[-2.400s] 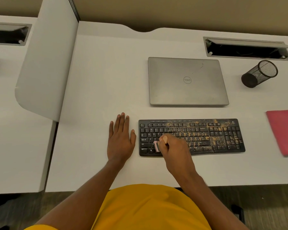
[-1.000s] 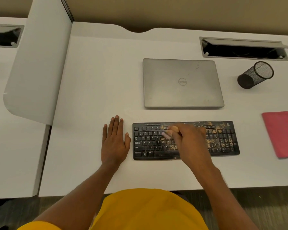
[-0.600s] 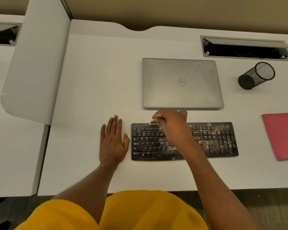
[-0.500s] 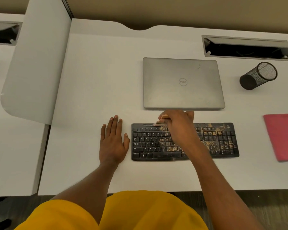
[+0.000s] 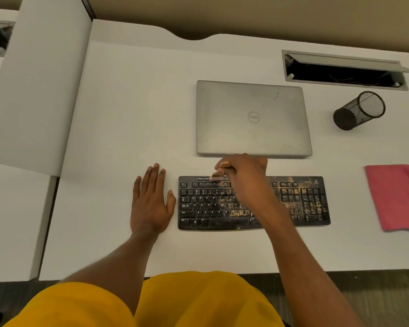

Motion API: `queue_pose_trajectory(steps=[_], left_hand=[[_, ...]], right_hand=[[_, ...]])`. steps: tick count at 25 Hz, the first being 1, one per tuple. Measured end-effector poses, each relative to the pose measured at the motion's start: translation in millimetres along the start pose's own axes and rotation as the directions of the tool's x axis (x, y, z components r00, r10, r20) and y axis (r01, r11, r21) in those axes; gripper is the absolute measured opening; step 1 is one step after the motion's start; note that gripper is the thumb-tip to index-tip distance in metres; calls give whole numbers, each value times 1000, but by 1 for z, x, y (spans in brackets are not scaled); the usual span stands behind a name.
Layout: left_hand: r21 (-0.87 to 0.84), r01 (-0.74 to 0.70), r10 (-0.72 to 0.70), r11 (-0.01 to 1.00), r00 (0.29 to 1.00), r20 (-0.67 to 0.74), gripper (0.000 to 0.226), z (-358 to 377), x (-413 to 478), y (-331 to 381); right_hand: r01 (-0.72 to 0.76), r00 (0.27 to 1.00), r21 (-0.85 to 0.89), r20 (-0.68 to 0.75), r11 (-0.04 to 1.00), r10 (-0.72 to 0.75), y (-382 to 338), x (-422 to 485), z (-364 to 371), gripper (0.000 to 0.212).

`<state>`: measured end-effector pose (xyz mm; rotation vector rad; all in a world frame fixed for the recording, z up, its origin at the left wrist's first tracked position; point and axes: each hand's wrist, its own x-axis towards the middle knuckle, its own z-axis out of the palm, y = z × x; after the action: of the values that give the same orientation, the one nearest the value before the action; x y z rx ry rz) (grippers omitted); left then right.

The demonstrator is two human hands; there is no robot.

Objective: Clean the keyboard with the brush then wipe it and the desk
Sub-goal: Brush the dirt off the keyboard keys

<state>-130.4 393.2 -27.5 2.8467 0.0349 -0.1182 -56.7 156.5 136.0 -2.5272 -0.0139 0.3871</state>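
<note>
Brushing looks partly done: the keyboard (image 5: pixel 208 208), near the front of the surface (image 5: pixel 128 114), has mostly dark left keys but tan grit across its middle and right. The pink cloth (image 5: pixel 394 197) lies unused at the right, so both wipes remain. The right hand (image 5: pixel 244 171) has its grip pinched on the small brush (image 5: pixel 216 177) at the keyboard's far edge; the left hand (image 5: pixel 151 204) rests flat, fingers straight, just beside its left end.
</note>
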Motion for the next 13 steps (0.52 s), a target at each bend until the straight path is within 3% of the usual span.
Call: queue_pose_trajectory(steps=[2, 6, 9, 11, 13], left_hand=[[-5, 0, 0, 1000, 1000, 3, 70, -1, 0, 0], [-4, 5, -5, 1000, 1000, 12, 70, -1, 1, 0], [-2, 6, -6, 1000, 1000, 13, 70, 0, 1, 0], [-5, 6, -6, 1000, 1000, 14, 70, 0, 1, 0], [-10, 7, -7, 1000, 1000, 13, 70, 0, 1, 0]], right_hand=[[-29, 999, -149, 22, 988, 32, 7, -2, 1, 21], [-95, 995, -407, -64, 908, 76, 17, -10, -8, 24], [-59, 994, -248, -108, 967, 33, 8, -10, -6, 19], [-10, 999, -115, -51, 993, 4, 2, -6, 1, 18], [30, 999, -117, 22, 993, -28, -2, -4, 10, 18]])
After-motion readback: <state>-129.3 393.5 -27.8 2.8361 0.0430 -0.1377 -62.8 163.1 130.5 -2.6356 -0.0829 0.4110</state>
